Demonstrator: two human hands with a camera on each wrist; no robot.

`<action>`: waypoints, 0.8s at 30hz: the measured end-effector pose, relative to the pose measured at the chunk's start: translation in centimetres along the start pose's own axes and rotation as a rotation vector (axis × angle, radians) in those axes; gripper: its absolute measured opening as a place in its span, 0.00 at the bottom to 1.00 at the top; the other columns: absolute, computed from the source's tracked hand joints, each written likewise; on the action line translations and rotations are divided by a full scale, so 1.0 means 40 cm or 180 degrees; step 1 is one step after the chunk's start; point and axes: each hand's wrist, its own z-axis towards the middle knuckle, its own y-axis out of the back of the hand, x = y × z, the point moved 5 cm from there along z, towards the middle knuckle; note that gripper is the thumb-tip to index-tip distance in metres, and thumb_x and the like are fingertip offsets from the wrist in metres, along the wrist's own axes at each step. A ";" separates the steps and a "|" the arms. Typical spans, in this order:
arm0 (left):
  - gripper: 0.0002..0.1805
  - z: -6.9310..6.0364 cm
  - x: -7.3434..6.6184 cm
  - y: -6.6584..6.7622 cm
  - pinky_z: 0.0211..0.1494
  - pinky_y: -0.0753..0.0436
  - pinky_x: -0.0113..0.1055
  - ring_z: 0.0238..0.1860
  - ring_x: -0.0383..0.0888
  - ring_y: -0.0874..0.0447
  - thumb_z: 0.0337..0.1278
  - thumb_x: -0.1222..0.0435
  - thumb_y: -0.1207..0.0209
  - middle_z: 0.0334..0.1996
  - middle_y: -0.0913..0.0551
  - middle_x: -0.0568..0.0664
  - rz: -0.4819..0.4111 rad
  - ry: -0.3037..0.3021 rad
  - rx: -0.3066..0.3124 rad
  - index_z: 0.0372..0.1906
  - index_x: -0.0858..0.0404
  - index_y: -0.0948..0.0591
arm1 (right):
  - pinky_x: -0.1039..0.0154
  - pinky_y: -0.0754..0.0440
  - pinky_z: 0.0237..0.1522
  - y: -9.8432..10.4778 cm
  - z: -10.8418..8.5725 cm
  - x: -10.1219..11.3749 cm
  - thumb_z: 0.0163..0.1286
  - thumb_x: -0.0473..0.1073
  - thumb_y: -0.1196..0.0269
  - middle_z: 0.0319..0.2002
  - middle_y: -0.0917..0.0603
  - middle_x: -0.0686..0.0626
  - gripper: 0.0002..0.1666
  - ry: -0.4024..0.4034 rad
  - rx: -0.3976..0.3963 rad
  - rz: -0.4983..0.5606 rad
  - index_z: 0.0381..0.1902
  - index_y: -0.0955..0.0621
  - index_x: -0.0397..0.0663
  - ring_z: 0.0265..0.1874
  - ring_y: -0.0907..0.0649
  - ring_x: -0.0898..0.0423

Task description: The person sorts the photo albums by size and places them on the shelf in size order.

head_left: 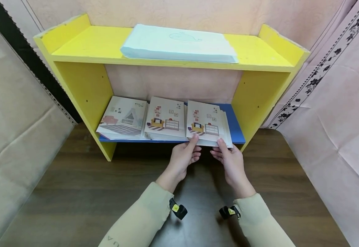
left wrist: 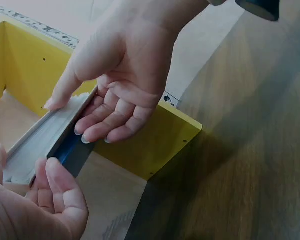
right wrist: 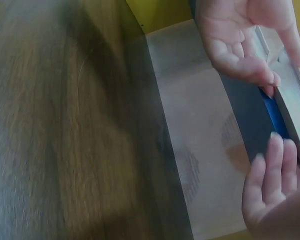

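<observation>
On the blue lower shelf, a stack of white illustrated books [head_left: 206, 116] lies at the right, its near edge jutting past the shelf front. My left hand [head_left: 181, 157] grips the near left corner, thumb on top and fingers beneath. At the near right corner, my right hand [head_left: 231, 164] holds the same stack likewise. The left wrist view shows the page edges of the book stack [left wrist: 45, 137] between my left hand [left wrist: 57, 207] and right hand [left wrist: 127, 80]. In the right wrist view, the fingers of both hands curl under its edge.
Two more book stacks, a middle one [head_left: 165, 116] and a left one [head_left: 125, 115], lie on the blue shelf board [head_left: 235, 127]. A light-blue package [head_left: 179, 43] rests on the yellow shelf unit's top [head_left: 90, 43]. Brown wood-grain surface [head_left: 130, 178] extends in front.
</observation>
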 end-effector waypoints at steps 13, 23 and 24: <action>0.38 0.022 -0.011 0.002 0.26 0.24 0.28 0.24 0.40 0.26 0.43 0.28 0.42 0.29 0.17 0.48 0.0040 0.0251 -0.0270 0.33 0.60 0.12 | 0.57 0.15 0.37 -0.041 0.026 -0.002 0.60 0.63 0.35 0.21 0.20 0.49 0.35 0.0241 -0.0861 -0.0102 0.37 0.24 0.32 0.20 0.18 0.59; 0.38 -0.010 0.013 0.054 0.37 0.17 0.40 0.33 0.49 0.18 0.50 0.29 0.47 0.35 0.16 0.53 0.0925 -0.0249 -0.0092 0.43 0.59 0.18 | 0.58 0.17 0.43 -0.048 -0.004 -0.031 0.68 0.62 0.41 0.33 0.16 0.41 0.31 0.0403 -0.0150 -0.0809 0.41 0.23 0.35 0.32 0.15 0.50; 0.37 -0.020 0.017 0.065 0.38 0.17 0.40 0.34 0.48 0.18 0.51 0.30 0.47 0.36 0.16 0.53 0.1111 -0.0372 -0.0076 0.44 0.59 0.18 | 0.60 0.17 0.42 -0.047 -0.013 -0.037 0.68 0.61 0.41 0.34 0.16 0.41 0.29 0.0506 -0.0015 -0.1002 0.42 0.22 0.37 0.34 0.16 0.50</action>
